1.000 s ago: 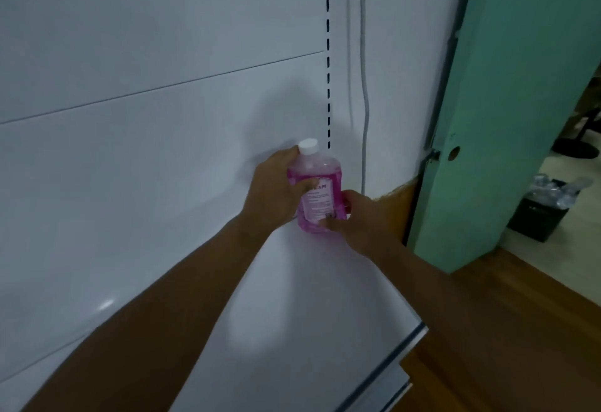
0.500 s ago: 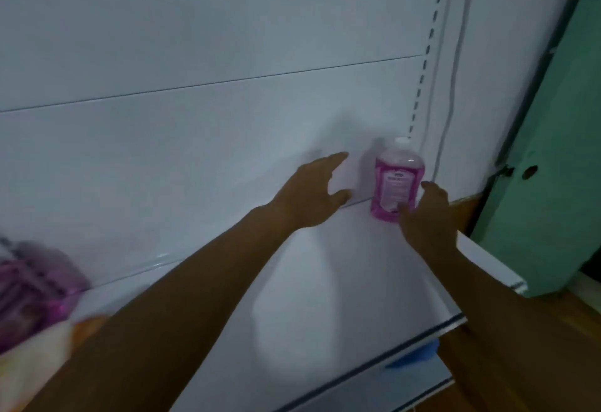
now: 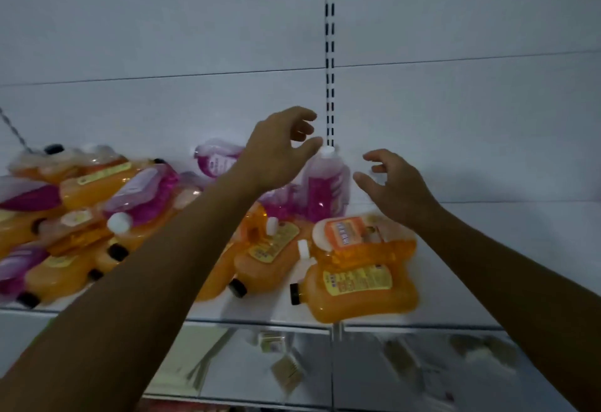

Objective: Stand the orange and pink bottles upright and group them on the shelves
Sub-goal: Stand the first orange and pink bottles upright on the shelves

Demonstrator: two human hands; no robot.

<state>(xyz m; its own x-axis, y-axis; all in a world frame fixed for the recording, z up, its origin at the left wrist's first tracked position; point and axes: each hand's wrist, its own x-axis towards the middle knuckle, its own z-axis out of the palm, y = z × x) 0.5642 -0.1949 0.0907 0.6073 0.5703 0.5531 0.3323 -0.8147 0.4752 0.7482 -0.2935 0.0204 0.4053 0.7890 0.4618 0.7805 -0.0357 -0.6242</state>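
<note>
Pink bottle (image 3: pixel 320 188) upright at the back of the shelf (image 3: pixel 487 249), framed by two released, empty grips.

Left hand (image 3: pixel 276 151) hovers beside the white cap, fingers loosely spread; right hand (image 3: pixel 395 184) reaches in from the other side, fingers apart, holding nothing. Whether the left thumb touches the cap cannot be told. In front lie orange bottles (image 3: pixel 354 281) on their sides, and further left a jumbled heap of orange and pink bottles (image 3: pixel 97 203), all on the same white shelf.
</note>
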